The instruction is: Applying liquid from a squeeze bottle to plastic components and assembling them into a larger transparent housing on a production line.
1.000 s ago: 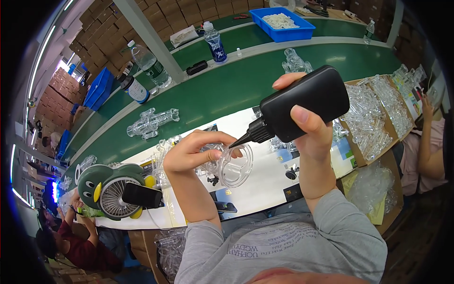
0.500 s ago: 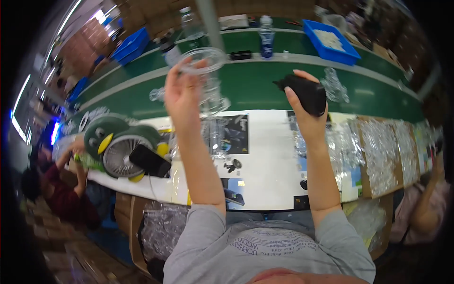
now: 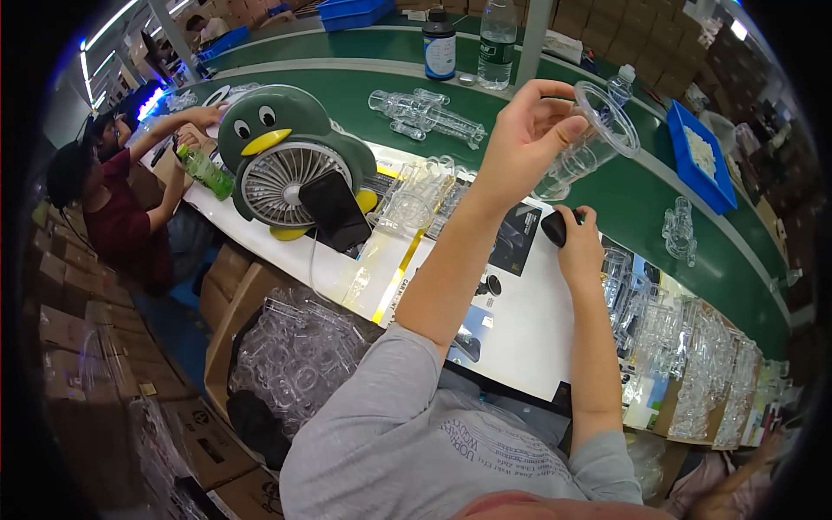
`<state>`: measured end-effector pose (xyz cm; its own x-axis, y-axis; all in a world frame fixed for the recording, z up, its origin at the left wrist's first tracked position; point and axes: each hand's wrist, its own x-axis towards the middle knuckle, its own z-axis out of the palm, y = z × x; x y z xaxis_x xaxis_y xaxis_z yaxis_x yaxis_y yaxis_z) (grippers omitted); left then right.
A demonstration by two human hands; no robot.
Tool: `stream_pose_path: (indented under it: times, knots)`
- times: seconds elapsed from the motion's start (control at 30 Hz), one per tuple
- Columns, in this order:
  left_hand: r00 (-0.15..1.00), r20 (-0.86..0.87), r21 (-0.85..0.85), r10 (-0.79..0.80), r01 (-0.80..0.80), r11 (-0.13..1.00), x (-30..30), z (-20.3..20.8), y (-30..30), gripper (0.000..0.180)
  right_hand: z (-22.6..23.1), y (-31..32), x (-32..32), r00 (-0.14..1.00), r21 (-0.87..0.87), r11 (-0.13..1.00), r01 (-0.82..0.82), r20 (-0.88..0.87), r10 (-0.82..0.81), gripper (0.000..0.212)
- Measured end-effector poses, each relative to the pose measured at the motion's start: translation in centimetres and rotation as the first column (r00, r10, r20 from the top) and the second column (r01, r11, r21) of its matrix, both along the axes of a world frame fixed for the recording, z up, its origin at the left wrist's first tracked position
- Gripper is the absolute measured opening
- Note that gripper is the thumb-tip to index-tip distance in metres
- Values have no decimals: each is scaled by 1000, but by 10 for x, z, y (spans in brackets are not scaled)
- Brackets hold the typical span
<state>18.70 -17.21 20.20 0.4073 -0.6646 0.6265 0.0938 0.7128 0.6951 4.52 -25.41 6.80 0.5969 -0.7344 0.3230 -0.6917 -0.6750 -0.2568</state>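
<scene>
My left hand (image 3: 530, 143) is raised over the green bench and closed on a clear plastic part (image 3: 614, 121), gripping it near its wide round ring. A narrower clear section hangs below the ring, partly behind the fingers. Lower down, at the white work surface's far edge, my right hand (image 3: 581, 247) is closed on a black rounded object (image 3: 555, 228); its kind cannot be made out. Left of my hands, another clear plastic piece (image 3: 425, 114) lies on the green surface. Small black parts (image 3: 490, 284) rest on the white sheet between my forearms.
A green penguin-shaped fan (image 3: 295, 165) stands at left with a black phone (image 3: 334, 210) leaning on it. Clear parts lie in rows (image 3: 702, 364) at right and heaped in a box (image 3: 299, 364) at lower left. Bottles (image 3: 497, 48) and a blue tray (image 3: 698, 160) stand farther back. A co-worker (image 3: 113, 199) sits at left.
The view has swung left and tilted. My left hand keeps the clear part and has turned its ring to the right. My right hand has come down to the work surface with the black object.
</scene>
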Motion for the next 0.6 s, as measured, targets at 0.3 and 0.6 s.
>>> stream_pose_path:
  times: [0.3,0.6]
  knots:
    - [983,175,-13,58,-56,998,-3,-7,-11,38,28,1,-9,989,115,982,-147,18,146,53]
    - [950,306,126,-62,24,992,-32,-9,-14,43,63,6,-29,769,296,823,-485,593,239,53]
